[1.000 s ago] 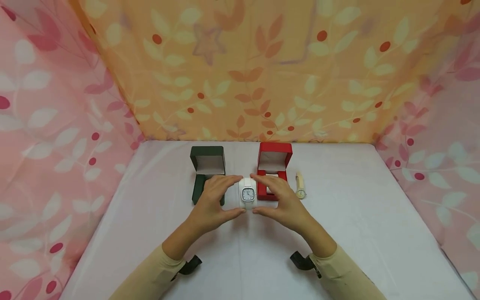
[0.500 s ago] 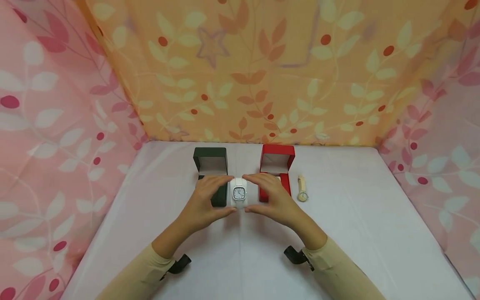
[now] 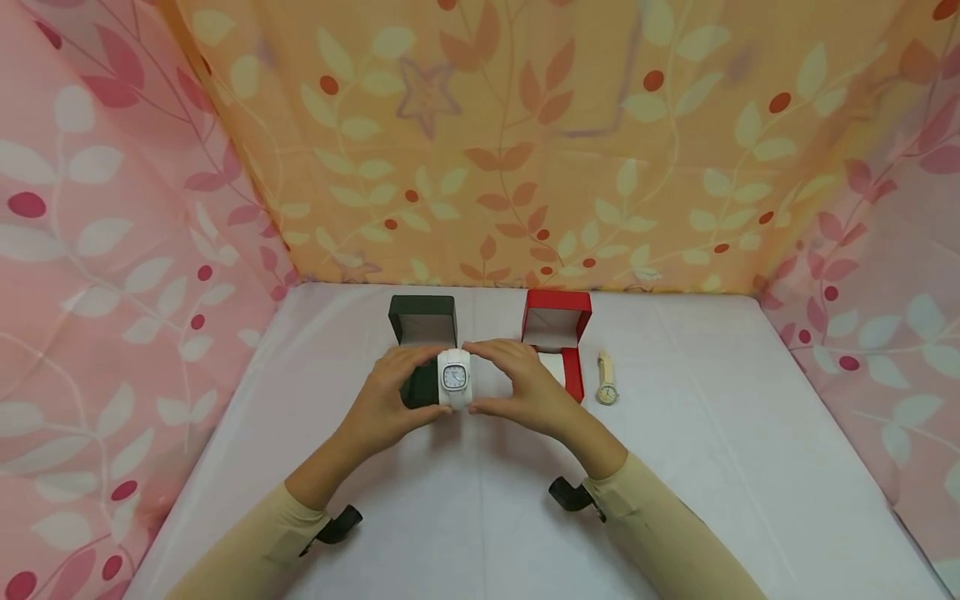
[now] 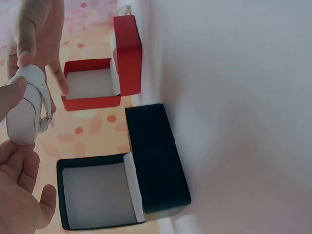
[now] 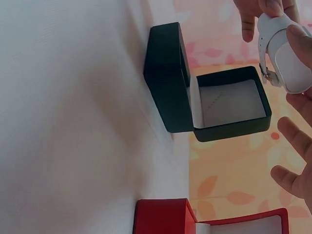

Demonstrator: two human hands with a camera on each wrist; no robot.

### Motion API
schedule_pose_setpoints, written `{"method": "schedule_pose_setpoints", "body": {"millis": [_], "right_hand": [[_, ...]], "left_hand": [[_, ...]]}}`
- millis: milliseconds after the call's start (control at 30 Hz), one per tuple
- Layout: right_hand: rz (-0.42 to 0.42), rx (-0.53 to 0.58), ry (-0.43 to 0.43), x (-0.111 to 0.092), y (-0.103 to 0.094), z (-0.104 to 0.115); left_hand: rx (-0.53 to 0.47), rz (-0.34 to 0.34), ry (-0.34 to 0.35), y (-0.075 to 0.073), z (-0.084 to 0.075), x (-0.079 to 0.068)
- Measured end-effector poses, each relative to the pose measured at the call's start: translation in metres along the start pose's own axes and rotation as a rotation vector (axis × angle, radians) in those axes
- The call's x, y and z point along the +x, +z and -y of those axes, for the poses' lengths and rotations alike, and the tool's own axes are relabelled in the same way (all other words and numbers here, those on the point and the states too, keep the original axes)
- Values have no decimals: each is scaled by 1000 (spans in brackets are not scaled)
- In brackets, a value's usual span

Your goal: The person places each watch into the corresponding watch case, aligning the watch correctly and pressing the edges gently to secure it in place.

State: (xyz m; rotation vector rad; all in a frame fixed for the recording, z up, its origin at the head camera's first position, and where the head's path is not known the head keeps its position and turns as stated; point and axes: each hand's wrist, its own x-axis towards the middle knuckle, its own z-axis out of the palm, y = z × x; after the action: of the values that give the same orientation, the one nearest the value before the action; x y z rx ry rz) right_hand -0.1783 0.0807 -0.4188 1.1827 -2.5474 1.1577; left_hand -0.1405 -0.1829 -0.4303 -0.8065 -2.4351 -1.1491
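A white-strapped wristwatch [image 3: 454, 377] with a square rounded dial is wrapped around a white cushion [image 4: 22, 119]. Both hands hold it up off the table. My left hand [image 3: 390, 390] pinches the left side between thumb and fingers. From the other side, my right hand [image 3: 525, 387] pinches it the same way. In the right wrist view the strap's buckle [image 5: 269, 75] hangs beside the cushion. The open dark green box [image 3: 423, 317] stands just behind the watch, its base partly covered by the left hand. The open red box [image 3: 557, 317] is behind the right hand.
A second watch, with a cream strap and gold case [image 3: 606, 383], lies right of the red box. A white cloth [image 3: 480, 517] covers the table. Flowered cloth walls [image 3: 480, 167] enclose the back and both sides.
Both hands have moved left with the watch and its cushion, from between the two boxes to in front of the green box. The camera view has shifted slightly.
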Motion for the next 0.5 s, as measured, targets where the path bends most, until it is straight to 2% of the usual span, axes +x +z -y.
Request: {"method": "schedule_pose_setpoints", "body": {"millis": [200,500], "right_hand": [[19,-27,2,10,5,-3],[32,-43,37,23,18,-6]], "left_hand": [[16,9,-25,-6,7,0],[30,46,-118,-15,17,-1]]}}
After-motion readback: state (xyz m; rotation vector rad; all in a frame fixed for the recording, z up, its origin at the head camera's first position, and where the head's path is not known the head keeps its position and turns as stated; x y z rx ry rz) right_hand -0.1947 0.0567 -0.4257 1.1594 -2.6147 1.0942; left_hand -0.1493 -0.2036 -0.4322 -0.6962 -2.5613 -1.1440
